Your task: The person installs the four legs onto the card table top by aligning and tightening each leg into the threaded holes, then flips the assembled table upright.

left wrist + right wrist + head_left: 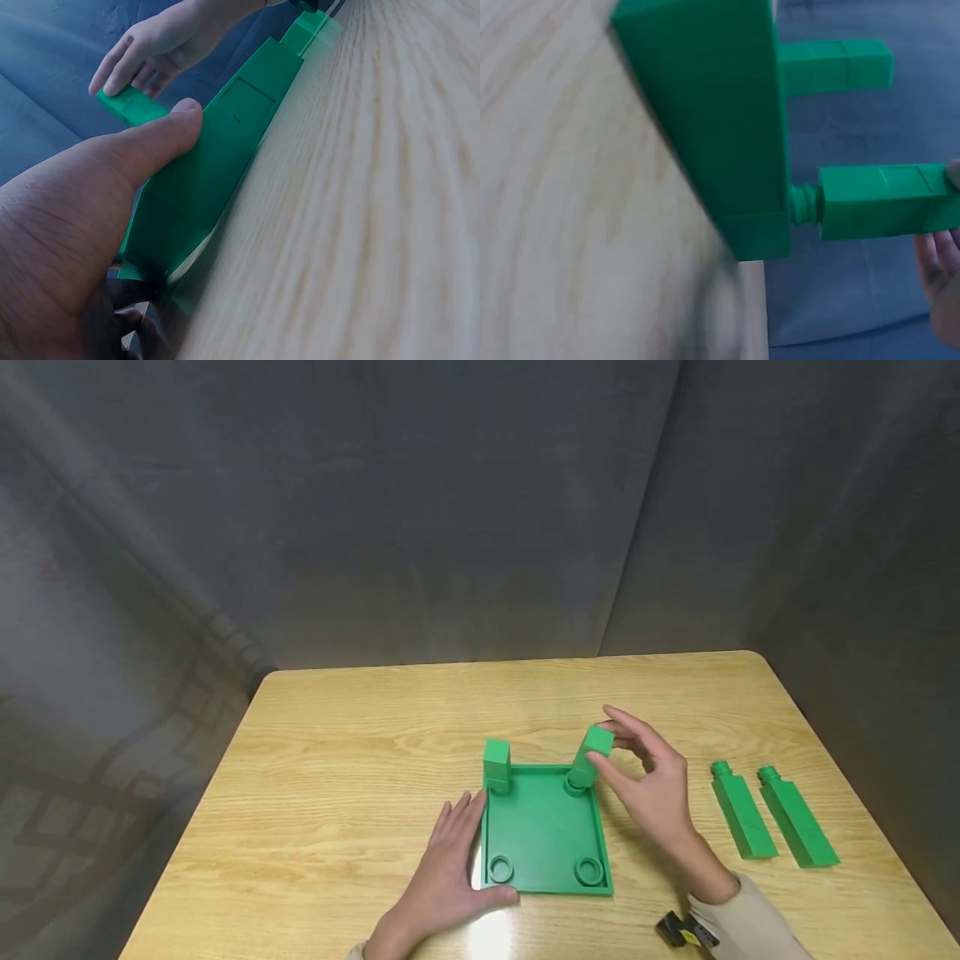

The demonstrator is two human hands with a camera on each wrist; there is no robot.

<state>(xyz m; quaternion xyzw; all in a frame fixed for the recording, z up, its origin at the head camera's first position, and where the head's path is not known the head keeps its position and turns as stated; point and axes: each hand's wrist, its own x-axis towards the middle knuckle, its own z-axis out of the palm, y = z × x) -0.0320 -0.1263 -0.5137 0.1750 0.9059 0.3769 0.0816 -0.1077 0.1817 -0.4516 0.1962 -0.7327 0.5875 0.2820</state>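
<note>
A green square plate (543,831) lies flat on the wooden table (360,752). One green leg (497,766) stands upright in its far left corner. A second green leg (587,762) leans in the far right corner, and my right hand (609,739) pinches its top. In the right wrist view this leg (885,199) shows its threaded peg (804,204) at the plate (712,112). My left hand (468,843) lies flat on the table with straight fingers, against the plate's left edge. Its thumb (150,142) rests on the plate (225,150).
Two loose green legs (742,810) (797,817) lie side by side on the table to the right. The plate's two near corner sockets (500,867) (589,870) hold nothing. Grey fabric walls (450,510) close in the back and sides.
</note>
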